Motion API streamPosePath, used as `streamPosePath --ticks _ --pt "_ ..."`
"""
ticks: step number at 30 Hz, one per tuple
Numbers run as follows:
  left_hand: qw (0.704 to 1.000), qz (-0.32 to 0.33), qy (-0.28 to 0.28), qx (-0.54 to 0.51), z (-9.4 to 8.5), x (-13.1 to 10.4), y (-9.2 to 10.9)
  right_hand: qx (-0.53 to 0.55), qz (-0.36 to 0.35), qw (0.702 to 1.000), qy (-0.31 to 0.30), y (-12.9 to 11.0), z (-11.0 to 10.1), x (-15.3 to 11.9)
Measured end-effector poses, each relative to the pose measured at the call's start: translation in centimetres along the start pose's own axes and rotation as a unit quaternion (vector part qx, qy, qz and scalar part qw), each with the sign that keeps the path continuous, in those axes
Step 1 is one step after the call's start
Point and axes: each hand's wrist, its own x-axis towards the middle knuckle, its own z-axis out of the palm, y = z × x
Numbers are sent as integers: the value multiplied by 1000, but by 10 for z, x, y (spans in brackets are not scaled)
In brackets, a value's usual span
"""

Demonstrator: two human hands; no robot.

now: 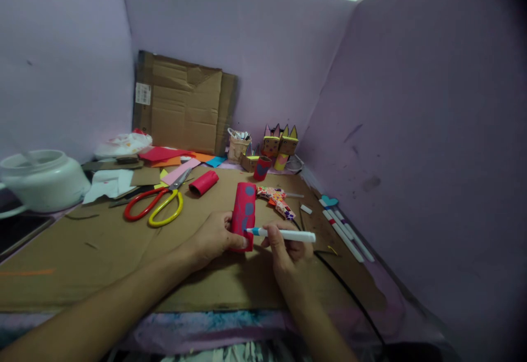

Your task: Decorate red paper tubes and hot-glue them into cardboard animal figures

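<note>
A red paper-covered tube (pixel 245 200) with blue round spots stands out at the middle of the cardboard sheet. My left hand (pixel 218 237) grips its lower end, thumb across the front. In my right hand (pixel 290 247) is a white marker (pixel 294 235) with a blue tip, held between thumb and fingers. The tip touches the tube's lower part, at a blue mark near my left thumb. Just behind the right hand lies a glue gun (pixel 280 200) with a flowered pattern, its black cord running toward the front right.
Scissors (pixel 158 206) with red and yellow handles and another red tube (pixel 203 183) lie left. Coloured paper (pixel 164 154) and a white pot (pixel 45 178) are farther left. Decorated tubes (pixel 262 169) stand at the back; several markers (pixel 343 236) lie right, beside the wall.
</note>
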Motion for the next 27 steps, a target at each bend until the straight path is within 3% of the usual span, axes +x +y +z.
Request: streamPosePath --ticks 14,27 --pt "1000 1 -9 1 -1 1 -2 9 6 1000 6 2 1 -1" --pt "1000 2 -10 -5 -2 0 -3 -17 -31 999 31 3 1 3"
